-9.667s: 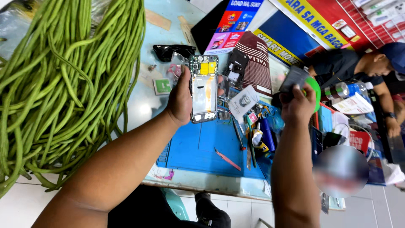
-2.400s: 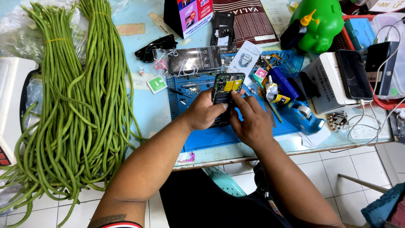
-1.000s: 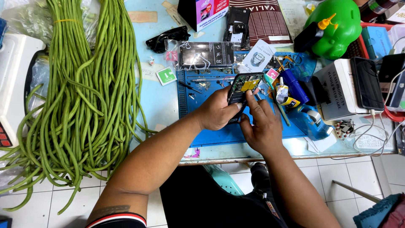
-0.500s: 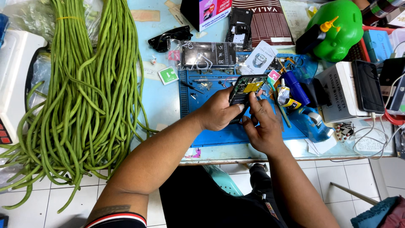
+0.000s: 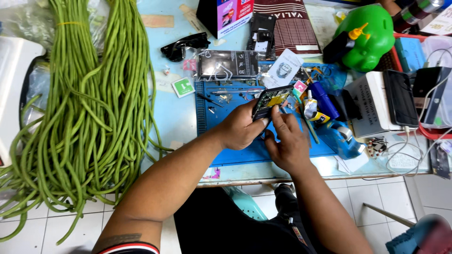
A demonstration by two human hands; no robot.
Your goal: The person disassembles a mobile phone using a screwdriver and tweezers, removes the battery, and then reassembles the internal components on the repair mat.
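A: State the position of the opened phone [image 5: 269,99].

B: It sits above the blue work mat [image 5: 221,117], raised clear of the surface and tilted, exposed circuit side up; the left hand [image 5: 240,129] carries it, grip closed around its lower end with the thumb across the near edge; that hold appears chosen to keep the open face level with the eyes and steady.

A: And the right hand [image 5: 287,141]?

B: It rests just beside the left, fingers [image 5: 278,117] bent up against the phone's lower edge; the grip is narrow, pinched at the fingertips; whether a small tool or part lies between them cannot be told from this view.

A: Why is the work done over the mat?

B: As a judgement: the mat's raised rim would catch loose screws; small metal parts [image 5: 225,97] already lie along its far edge, within reach.

A: Surrounding items?

B: A glue tube [image 5: 310,107] and a blue tape dispenser [image 5: 346,138] lie right of the hands; a bagged spare part [image 5: 228,64] lies beyond the mat; a large bundle of long green beans [image 5: 89,108] occupies the left of the desk [image 5: 174,120], well apart from the work; a green piggy bank [image 5: 369,35] stands at the far right.
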